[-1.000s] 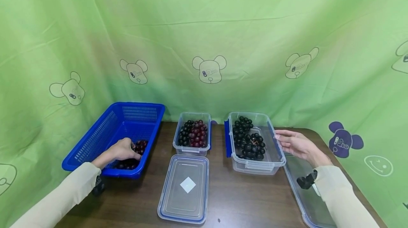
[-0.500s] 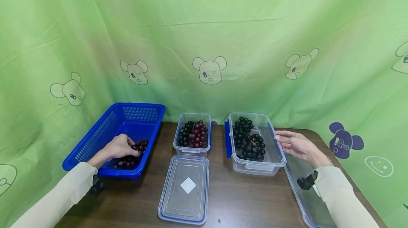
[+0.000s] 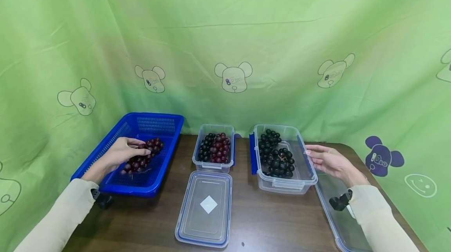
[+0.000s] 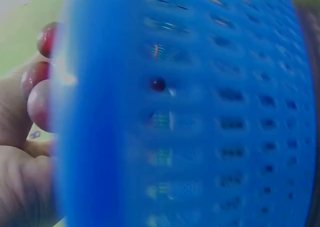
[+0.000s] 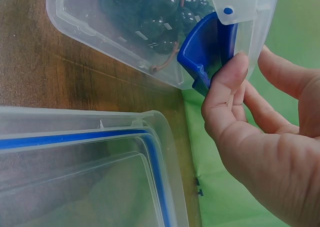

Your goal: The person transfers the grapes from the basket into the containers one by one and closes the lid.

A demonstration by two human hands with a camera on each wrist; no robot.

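Cloth (image 3: 232, 29) of green colour hangs behind the small box (image 3: 213, 167), and brown worktop (image 3: 260, 216) is under it. Blue basket (image 3: 158, 125) stands to the left of the small box; large clear box (image 3: 282, 184) stands to the right of it. To the front right of the small box lies the large lid (image 3: 347, 228), partly under the right arm. Directly in front of the small box, the small lid (image 3: 208, 224) lies flat. Right of the small box, the right hand (image 3: 327, 160), with fingers loosely stretched, touches the blue clip (image 5: 207, 47) of the large clear box. Left of the small box, the left hand (image 3: 121, 153) pinches the red bunch (image 3: 141, 161) inside the blue basket; I cannot tell if the bunch touches the bottom. Dark grapes (image 3: 278, 164) are in the large clear box, and mixed grapes (image 3: 219, 148) are in the small box.
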